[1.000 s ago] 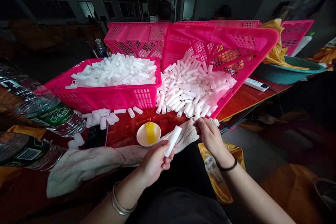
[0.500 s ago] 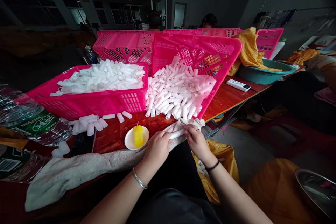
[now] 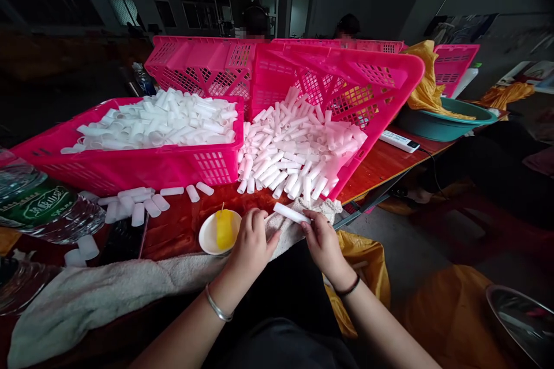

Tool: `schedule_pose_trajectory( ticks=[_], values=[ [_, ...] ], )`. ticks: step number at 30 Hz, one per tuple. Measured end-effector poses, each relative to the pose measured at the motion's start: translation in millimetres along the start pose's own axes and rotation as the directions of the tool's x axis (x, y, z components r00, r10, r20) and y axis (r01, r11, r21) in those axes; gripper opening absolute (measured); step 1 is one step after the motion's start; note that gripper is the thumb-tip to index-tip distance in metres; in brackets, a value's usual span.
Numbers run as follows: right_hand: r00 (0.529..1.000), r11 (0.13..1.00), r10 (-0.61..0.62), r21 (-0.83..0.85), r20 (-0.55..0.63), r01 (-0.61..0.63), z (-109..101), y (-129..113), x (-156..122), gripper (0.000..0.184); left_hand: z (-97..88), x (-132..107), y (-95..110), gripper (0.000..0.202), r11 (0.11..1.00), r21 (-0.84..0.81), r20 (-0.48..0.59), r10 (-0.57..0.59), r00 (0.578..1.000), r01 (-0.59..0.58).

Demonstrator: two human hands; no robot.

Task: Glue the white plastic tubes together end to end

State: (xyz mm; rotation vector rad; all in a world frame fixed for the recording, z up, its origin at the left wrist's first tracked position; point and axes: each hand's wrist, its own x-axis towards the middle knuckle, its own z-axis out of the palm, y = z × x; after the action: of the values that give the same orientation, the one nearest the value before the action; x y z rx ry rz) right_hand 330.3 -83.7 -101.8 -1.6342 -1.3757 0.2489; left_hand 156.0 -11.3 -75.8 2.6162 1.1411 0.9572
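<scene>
My right hand (image 3: 322, 242) grips one end of a white plastic tube (image 3: 291, 213) between thumb and fingers. The tube's other end points left, toward my left hand (image 3: 253, 242), which is apart from it. The left fingers are bent, with the thumb spread away from them; I see nothing clearly held there. Just left of that hand stands a small white bowl (image 3: 208, 236) with a yellow block (image 3: 224, 230) inside, a thin stick poking up from it. Beneath the hands lies a pale towel (image 3: 186, 271). Many similar tubes (image 3: 285, 150) are heaped beyond my hands.
A pink basket (image 3: 173, 170) full of tubes is at left; another pink basket (image 3: 385, 104) is tipped behind the heap. Loose tubes (image 3: 138, 213), a water bottle (image 3: 47, 204) and a dark phone-like slab (image 3: 125, 236) lie left. A white power bank (image 3: 400, 142) and teal basin (image 3: 437, 124) are right.
My left hand has come off the tube and shifted left toward the bowl. The tube, now held by the right hand alone, tilts with its left end raised. The view has shifted slightly.
</scene>
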Motion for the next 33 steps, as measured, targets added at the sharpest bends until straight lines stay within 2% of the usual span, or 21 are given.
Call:
schedule_pose_trajectory(
  ticks=[2, 4, 7, 10, 12, 15, 16, 18, 20, 21, 23, 25, 27, 29, 31, 33],
  values=[
    [0.996, 0.999, 0.042, 0.018, -0.078, -0.041, 12.6, -8.6, -7.9, 0.028, -2.9, -7.4, 1.1, 0.018, 0.997, 0.037, 0.014, 0.065, 0.998, -0.065],
    [0.995, 1.0, 0.028, 0.014, -0.093, -0.027, 24.1, -15.8, -14.0, 0.024, -5.8, -12.1, 1.9, 0.01, 0.992, 0.046, 0.121, 0.108, 0.987, -0.114],
    [0.994, 1.0, -0.019, -0.019, -0.112, 0.017, 33.8, -19.6, -19.9, 0.02, -7.1, -14.6, 0.9, 0.015, 0.991, 0.038, 0.215, 0.116, 0.97, -0.127],
    [0.99, 0.994, -0.087, -0.067, -0.107, 0.08, 35.3, -15.4, -24.0, 0.02, -5.8, -14.4, -0.7, 0.02, 0.993, 0.053, 0.215, 0.089, 0.973, -0.103],
    [0.988, 0.99, -0.128, -0.072, -0.09, 0.122, 34.6, -11.6, -25.6, 0.019, -5.4, -13.2, -0.4, 0.031, 0.993, 0.066, 0.218, 0.081, 0.973, -0.097],
    [0.987, 0.991, -0.133, -0.043, -0.091, 0.129, 34.1, -9.5, -25.5, 0.013, -6.4, -10.6, 1.9, 0.044, 0.989, 0.091, 0.264, 0.085, 0.961, -0.113],
    [0.99, 0.996, -0.09, -0.011, -0.107, 0.089, 34.0, -10.0, -24.9, 0.01, -6.7, -9.8, 2.6, 0.045, 0.989, 0.096, 0.282, 0.085, 0.956, -0.116],
    [0.99, 0.988, 0.093, 0.129, -0.106, -0.079, 33.6, -11.9, -23.3, 0.016, -6.7, -9.0, 3.3, 0.044, 0.989, 0.094, 0.298, 0.081, 0.951, -0.113],
    [0.957, 0.919, 0.289, 0.282, -0.01, -0.275, 32.6, -13.8, -21.4, 0.021, -5.7, -9.3, 2.7, 0.043, 0.991, 0.078, 0.294, 0.08, 0.952, -0.107],
    [0.943, 0.892, 0.332, 0.314, 0.037, -0.326, 31.8, -14.3, -20.5, 0.021, -4.8, -9.7, 2.1, 0.043, 0.992, 0.071, 0.287, 0.081, 0.955, -0.105],
    [0.96, 0.923, 0.278, 0.266, 0.034, -0.277, 29.8, -14.5, -18.7, 0.021, -3.0, -10.7, 0.5, 0.042, 0.993, 0.059, 0.266, 0.084, 0.96, -0.104],
    [0.993, 0.984, 0.112, 0.147, -0.039, -0.105, 28.1, -13.8, -17.8, 0.016, -1.3, -11.3, -1.1, 0.042, 0.993, 0.052, 0.255, 0.085, 0.963, -0.102],
    [0.997, 0.997, -0.048, 0.06, -0.059, 0.051, 27.5, -13.1, -18.2, 0.01, -0.2, -11.2, -2.2, 0.043, 0.994, 0.046, 0.248, 0.084, 0.965, -0.098],
    [0.991, 0.992, -0.123, 0.032, -0.042, 0.125, 28.5, -12.7, -20.2, 0.01, 0.6, -10.7, -2.9, 0.044, 0.995, 0.038, 0.242, 0.085, 0.967, -0.097],
    [0.995, 0.995, -0.078, 0.053, -0.056, 0.081, 31.0, -12.6, -23.0, 0.01, 1.1, -10.5, -3.4, 0.044, 0.995, 0.034, 0.236, 0.084, 0.968, -0.095],
    [0.996, 0.988, 0.076, 0.14, -0.048, -0.069, 33.6, -13.1, -25.5, 0.015, 1.8, -10.8, -3.9, 0.044, 0.995, 0.03, 0.233, 0.083, 0.969, -0.093]
  ],
)
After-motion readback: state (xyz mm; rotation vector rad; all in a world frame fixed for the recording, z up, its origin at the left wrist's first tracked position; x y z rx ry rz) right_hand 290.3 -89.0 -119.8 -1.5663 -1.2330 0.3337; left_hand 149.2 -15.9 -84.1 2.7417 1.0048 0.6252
